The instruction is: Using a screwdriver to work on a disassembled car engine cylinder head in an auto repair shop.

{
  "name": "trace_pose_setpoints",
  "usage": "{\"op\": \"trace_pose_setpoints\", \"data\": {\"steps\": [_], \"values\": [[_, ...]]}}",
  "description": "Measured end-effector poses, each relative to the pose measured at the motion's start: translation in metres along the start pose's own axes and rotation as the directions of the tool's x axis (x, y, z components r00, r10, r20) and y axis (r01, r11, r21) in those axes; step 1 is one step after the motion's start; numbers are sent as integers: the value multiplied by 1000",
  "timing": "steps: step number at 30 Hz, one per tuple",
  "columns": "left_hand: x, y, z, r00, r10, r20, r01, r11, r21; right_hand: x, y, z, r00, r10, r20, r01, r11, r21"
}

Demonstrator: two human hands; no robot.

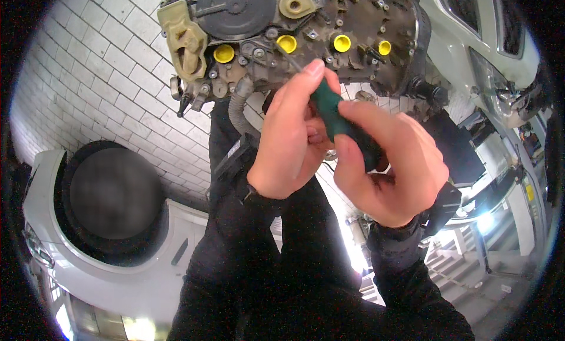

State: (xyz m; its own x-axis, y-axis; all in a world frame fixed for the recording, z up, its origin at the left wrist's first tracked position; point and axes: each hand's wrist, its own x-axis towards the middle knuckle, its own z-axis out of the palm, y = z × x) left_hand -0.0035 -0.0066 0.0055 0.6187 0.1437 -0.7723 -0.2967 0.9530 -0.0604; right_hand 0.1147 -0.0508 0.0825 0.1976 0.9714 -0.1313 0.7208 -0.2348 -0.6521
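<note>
Both my hands are on a screwdriver (329, 108) with a dark green handle. My right hand (400, 164) is closed around the rear of the handle, thumb and index finger along it. Fingers of my left hand (288, 135) pinch its front end near the shaft. The thin shaft points up and left, over the dirty brown engine (368, 20), close to a yellow round plug (286, 44). Whether its tip touches the engine, I cannot tell. More yellow plugs (341, 43) sit in a row along the engine's near side.
A beige bracket (189, 43) and a black round cover (235, 11) are on the engine's left part. A grey corrugated hose (237, 108) hangs from its near edge. White car body parts (129, 288) stand at lower left, beside a pale tiled floor (112, 64). Another vehicle (494, 88) is at right.
</note>
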Motion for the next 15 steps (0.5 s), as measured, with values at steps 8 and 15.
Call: {"op": "trace_pose_setpoints", "data": {"steps": [8, 15], "values": [[-9, -25, -14, 999, -44, -23, 44, 999, 31, -31, 2, 4, 997, 0, -78, 1, 1000, 20], [-2, -39, -19, 1000, -6, -12, 7, 998, 70, -47, 8, 14, 992, 40, -122, -38, 999, 11]]}}
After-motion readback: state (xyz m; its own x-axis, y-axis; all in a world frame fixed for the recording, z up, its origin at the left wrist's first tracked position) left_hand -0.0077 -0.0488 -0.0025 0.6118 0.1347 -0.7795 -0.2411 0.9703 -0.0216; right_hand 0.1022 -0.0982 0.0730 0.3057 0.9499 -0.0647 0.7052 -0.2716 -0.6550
